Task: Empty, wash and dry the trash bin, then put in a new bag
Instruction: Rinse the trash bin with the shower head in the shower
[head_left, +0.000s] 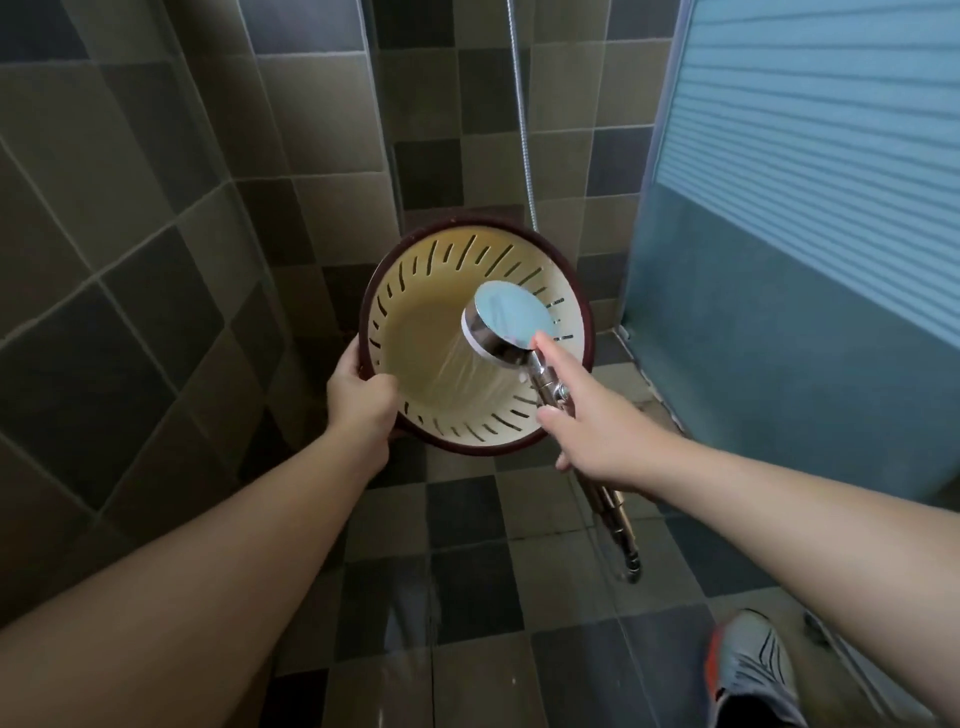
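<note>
The trash bin (415, 332) is round, cream inside with slots along its wall and a dark brown rim. It is tilted with its mouth toward me, above the tiled shower floor. My left hand (361, 400) grips the rim at the lower left, thumb inside the bin. My right hand (587, 426) holds the chrome shower head (506, 319) by its handle, index finger stretched up to the head's edge. Water sprays from the head down into the bin's inside.
Grey and brown tiled walls (156, 218) close in on the left and back. A frosted blue glass door (810, 218) stands at the right. The metal shower hose (524, 145) hangs down the back wall. My grey shoe (753, 670) is on the wet floor at lower right.
</note>
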